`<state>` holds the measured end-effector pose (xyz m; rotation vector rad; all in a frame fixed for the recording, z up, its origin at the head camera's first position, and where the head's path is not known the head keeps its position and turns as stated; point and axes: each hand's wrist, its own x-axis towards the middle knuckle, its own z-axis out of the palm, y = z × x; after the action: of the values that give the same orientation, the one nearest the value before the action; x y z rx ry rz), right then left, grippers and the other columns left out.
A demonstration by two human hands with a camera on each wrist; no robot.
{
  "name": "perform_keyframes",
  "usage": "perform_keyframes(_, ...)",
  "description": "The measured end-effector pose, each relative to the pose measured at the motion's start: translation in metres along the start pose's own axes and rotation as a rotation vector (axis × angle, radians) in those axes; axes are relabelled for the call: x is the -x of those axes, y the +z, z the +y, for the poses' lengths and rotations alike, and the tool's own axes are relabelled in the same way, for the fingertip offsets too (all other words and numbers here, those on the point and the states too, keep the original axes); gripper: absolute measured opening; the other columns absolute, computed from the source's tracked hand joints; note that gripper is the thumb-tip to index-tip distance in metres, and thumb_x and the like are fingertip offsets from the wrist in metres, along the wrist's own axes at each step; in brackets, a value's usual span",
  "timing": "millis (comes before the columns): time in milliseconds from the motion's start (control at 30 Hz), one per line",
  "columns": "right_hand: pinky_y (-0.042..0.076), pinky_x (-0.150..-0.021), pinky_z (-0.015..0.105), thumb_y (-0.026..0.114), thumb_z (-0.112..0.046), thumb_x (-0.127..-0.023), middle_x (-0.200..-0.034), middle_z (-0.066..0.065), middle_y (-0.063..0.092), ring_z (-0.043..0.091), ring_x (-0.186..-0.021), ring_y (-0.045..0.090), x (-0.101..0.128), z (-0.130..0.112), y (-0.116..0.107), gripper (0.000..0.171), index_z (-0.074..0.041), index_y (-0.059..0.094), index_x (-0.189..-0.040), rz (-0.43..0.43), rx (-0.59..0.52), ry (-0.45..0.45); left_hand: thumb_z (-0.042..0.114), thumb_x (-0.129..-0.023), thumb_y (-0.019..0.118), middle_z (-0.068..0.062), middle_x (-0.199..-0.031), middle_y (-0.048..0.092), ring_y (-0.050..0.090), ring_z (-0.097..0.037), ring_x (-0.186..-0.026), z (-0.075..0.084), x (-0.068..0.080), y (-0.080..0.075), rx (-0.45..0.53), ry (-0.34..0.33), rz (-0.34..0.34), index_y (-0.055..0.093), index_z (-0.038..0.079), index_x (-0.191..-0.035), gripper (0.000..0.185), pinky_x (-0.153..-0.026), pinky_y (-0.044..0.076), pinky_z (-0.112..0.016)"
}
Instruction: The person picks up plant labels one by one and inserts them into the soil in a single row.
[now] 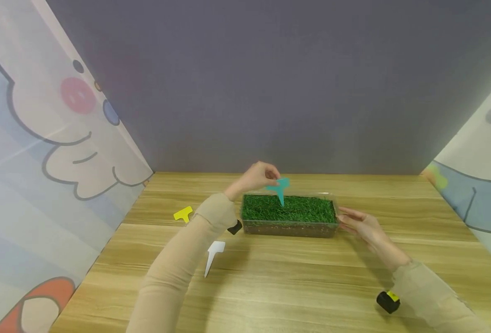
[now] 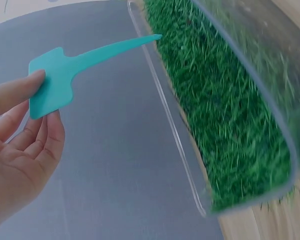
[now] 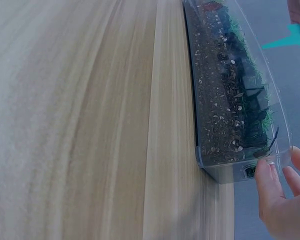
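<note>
The left hand [image 1: 257, 178] pinches the flat head of a teal plant label [image 1: 280, 188] between thumb and fingertips. In the left wrist view the thumb [image 2: 17, 90] lies on top of the label's wide end and the other fingers curl beneath it. From the hand, the label's narrow stake runs away to a point, which hangs over the grass, near the back edge of the tray; whether the tip touches the grass cannot be told.

Just below and beyond this hand sits a clear plastic tray [image 1: 290, 228], long and shallow, filled with short green grass [image 1: 289, 208] over a layer of dark soil [image 3: 221, 100] that shows through its side wall.

The right hand [image 1: 361, 225] is at the tray's right end, fingers fairly straight and relaxed. In the right wrist view its fingertips [image 3: 266, 172] touch the tray's end corner.

Behind the left forearm, on the wooden table [image 1: 270, 286], lies a yellow plant label [image 1: 183, 214]. Closer to the person, beside the same forearm, lies a white plant label [image 1: 214, 255]. Both arms wear beige sleeves, and each wrist carries a small black device.
</note>
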<state>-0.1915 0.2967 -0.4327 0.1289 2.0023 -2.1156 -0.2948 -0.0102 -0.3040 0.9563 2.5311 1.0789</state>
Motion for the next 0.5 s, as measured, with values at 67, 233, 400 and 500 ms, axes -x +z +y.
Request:
perform_keyframes(67, 0.044, -0.084, 0.021, 0.076, -0.038, -0.064, -0.142, 0.023, 0.013, -0.001, -0.090, 0.057, 0.001, -0.001, 0.000, 0.091, -0.003, 0.031, -0.135, 0.008, -0.002, 0.002, 0.010, -0.081, 0.064, -0.005, -0.087, 0.065, 0.059, -0.013, -0.080, 0.004, -0.003, 0.005, -0.011, 0.008, -0.004, 0.065, 0.005, -0.092, 0.012, -0.073, 0.046, -0.021)
perform_keyframes(233, 0.043, -0.084, 0.021, 0.075, -0.040, -0.063, -0.143, 0.022, 0.011, -0.003, -0.089, 0.057, 0.000, 0.001, -0.001, 0.096, -0.002, 0.027, -0.136, 0.010, 0.008, 0.005, 0.009, -0.081, 0.064, -0.004, -0.086, 0.065, 0.058, -0.012, -0.078, 0.012, -0.010, 0.015, -0.023, 0.022, -0.008, 0.065, 0.005, -0.091, 0.011, -0.071, 0.046, -0.020)
perform_keyframes(400, 0.043, -0.084, 0.021, 0.075, -0.040, -0.064, -0.142, 0.024, 0.011, -0.002, -0.089, 0.057, 0.000, 0.002, -0.002, 0.095, -0.001, 0.027, -0.136, 0.005, 0.000, -0.003, 0.010, -0.081, 0.063, -0.003, -0.086, 0.065, 0.057, -0.011, -0.076, 0.022, -0.018, 0.026, -0.044, 0.029, -0.014, 0.065, 0.006, -0.092, 0.011, -0.069, 0.045, -0.019)
perform_keyframes(500, 0.044, -0.084, 0.021, 0.075, -0.038, -0.065, -0.142, 0.023, 0.013, -0.001, -0.089, 0.057, 0.001, 0.001, -0.002, 0.090, -0.003, 0.031, -0.135, 0.017, -0.009, -0.002, 0.010, -0.081, 0.063, -0.002, -0.086, 0.065, 0.057, -0.010, -0.075, 0.027, -0.023, 0.033, -0.051, 0.041, -0.021, 0.065, 0.006, -0.092, 0.011, -0.068, 0.045, -0.018)
